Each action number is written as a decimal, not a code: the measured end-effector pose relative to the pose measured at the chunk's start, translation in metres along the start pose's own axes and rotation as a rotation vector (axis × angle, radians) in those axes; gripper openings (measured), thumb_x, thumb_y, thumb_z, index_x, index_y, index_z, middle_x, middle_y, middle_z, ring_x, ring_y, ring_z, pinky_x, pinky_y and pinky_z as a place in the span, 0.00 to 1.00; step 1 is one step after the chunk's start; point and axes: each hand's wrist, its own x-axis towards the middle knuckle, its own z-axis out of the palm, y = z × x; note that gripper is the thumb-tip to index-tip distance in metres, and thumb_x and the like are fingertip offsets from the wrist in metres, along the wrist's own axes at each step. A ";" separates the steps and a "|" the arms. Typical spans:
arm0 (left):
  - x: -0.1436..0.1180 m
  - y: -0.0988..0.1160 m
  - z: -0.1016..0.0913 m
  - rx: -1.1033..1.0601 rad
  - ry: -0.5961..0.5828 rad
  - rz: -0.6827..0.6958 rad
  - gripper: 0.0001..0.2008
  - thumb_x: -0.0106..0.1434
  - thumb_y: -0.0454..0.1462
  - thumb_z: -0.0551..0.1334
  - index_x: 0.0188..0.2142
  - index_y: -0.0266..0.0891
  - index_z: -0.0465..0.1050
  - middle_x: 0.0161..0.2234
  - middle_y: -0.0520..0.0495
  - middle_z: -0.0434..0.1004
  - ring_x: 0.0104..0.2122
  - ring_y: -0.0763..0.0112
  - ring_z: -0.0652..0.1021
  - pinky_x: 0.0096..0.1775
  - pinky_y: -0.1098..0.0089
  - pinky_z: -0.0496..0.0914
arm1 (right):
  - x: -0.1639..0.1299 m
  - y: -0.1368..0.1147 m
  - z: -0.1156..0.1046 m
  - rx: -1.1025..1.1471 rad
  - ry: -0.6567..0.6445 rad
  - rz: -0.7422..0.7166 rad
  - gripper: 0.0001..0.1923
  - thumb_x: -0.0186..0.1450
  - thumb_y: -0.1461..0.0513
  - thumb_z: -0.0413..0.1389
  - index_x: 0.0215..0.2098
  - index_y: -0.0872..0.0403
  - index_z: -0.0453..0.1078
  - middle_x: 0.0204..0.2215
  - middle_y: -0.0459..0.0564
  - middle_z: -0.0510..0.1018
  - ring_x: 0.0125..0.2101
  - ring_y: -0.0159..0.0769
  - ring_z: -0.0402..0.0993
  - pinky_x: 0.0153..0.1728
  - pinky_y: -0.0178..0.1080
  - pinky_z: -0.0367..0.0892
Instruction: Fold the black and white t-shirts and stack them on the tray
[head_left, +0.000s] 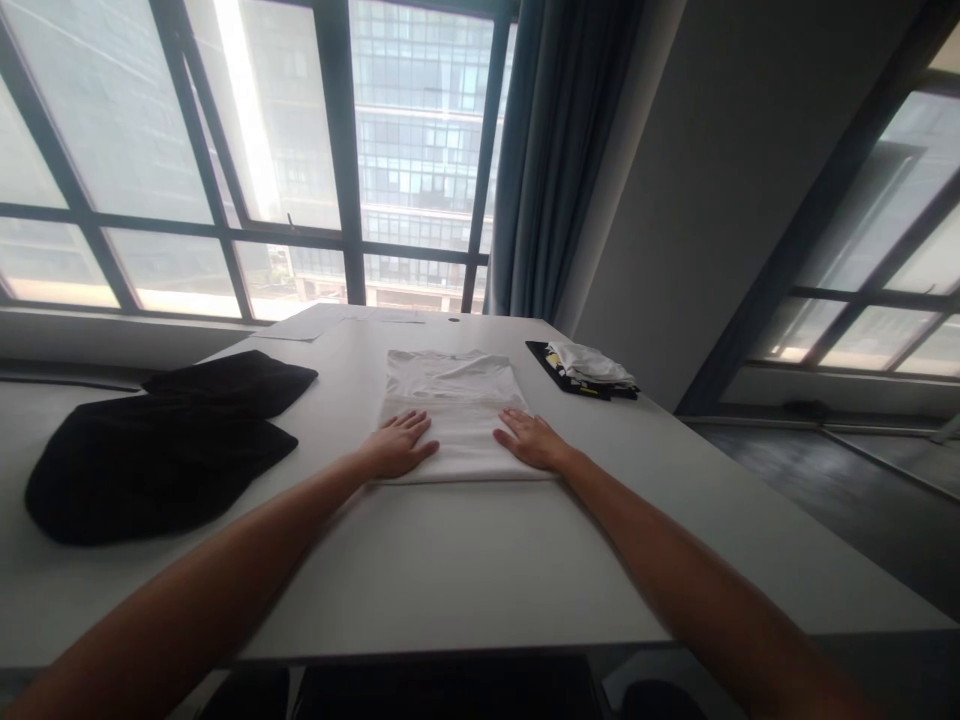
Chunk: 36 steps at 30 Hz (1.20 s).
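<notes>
A white folded garment (461,425), probably a shirt, lies on the white table (450,570) in front of me. My left hand (400,445) rests on its left side, palm down, with the fingers stretched out. On the right side of the cloth my right hand (529,438) lies flat too, fingers apart. Neither hand grips the fabric. The garment's far part is wrinkled, while the near part between my hands looks smoother, with a straight folded edge toward me.
Black cloth (165,450) lies loosely bunched at the table's left. A stack of folded clothes (589,368), white over black, sits at the back right. Paper sheets (307,322) lie near the far edge. Beyond are windows and a blue-grey curtain (559,160).
</notes>
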 end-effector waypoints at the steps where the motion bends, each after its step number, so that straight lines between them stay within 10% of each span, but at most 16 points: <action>1: 0.001 -0.003 -0.001 0.008 0.001 -0.033 0.38 0.69 0.57 0.41 0.69 0.36 0.52 0.70 0.42 0.43 0.69 0.60 0.47 0.66 0.58 0.44 | 0.001 0.005 -0.001 0.003 -0.007 0.045 0.37 0.71 0.42 0.36 0.71 0.53 0.47 0.71 0.52 0.44 0.70 0.43 0.38 0.67 0.52 0.37; 9: 0.003 -0.036 -0.010 -0.058 -0.008 -0.172 0.37 0.68 0.54 0.42 0.69 0.34 0.50 0.70 0.40 0.40 0.69 0.57 0.45 0.65 0.50 0.44 | 0.004 0.041 -0.005 0.137 0.036 0.204 0.31 0.73 0.50 0.39 0.70 0.53 0.52 0.70 0.52 0.49 0.69 0.43 0.42 0.67 0.51 0.37; 18: -0.030 -0.088 -0.043 -0.290 -0.099 0.031 0.26 0.59 0.44 0.60 0.58 0.48 0.72 0.67 0.48 0.56 0.67 0.56 0.56 0.66 0.56 0.49 | -0.018 0.078 -0.029 0.306 0.113 -0.039 0.30 0.60 0.63 0.58 0.61 0.54 0.68 0.61 0.53 0.69 0.61 0.42 0.63 0.64 0.41 0.52; 26: -0.039 -0.070 -0.052 -0.204 -0.270 0.108 0.37 0.53 0.38 0.66 0.63 0.55 0.63 0.70 0.49 0.42 0.69 0.49 0.45 0.64 0.43 0.44 | -0.030 0.074 -0.043 0.417 -0.095 -0.106 0.33 0.49 0.63 0.65 0.55 0.49 0.74 0.68 0.53 0.55 0.67 0.50 0.51 0.66 0.47 0.47; 36: -0.028 -0.047 -0.039 -0.282 0.085 0.142 0.21 0.57 0.40 0.59 0.50 0.44 0.77 0.55 0.45 0.75 0.58 0.56 0.71 0.64 0.55 0.53 | -0.029 0.050 -0.045 0.523 0.147 -0.149 0.09 0.53 0.60 0.62 0.32 0.54 0.79 0.57 0.56 0.72 0.60 0.47 0.63 0.62 0.45 0.56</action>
